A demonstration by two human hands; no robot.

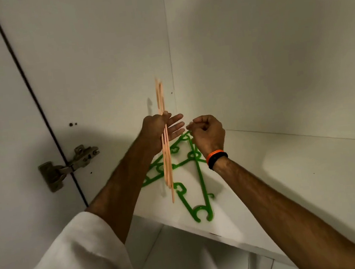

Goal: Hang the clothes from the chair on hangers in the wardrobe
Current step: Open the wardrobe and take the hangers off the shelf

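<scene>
Left hand: my left hand (160, 129) grips the orange hangers (165, 140) edge-on, thumb hooked round the thin bars, the other fingers stretched out straight.
Right hand: my right hand (207, 134) is curled, fingertips pinching at the hook end of the green hangers (198, 171) near the shelf's back left corner; whether I've truly got hold, I can't tell.
Where things are: orange hangers are up in the air over the shelf (298, 175); green ones lie flat on it, running from the back corner to the front edge.
Handling: thin plastic, I'd guess light, stiff, a bit slick and prone to tangling; best taken at the hook or neck.
Count: orange looks like two or three, too blurred to be sure; green at least two, overlapping.
Clothes: none in sight here, nor the chair.
</scene>
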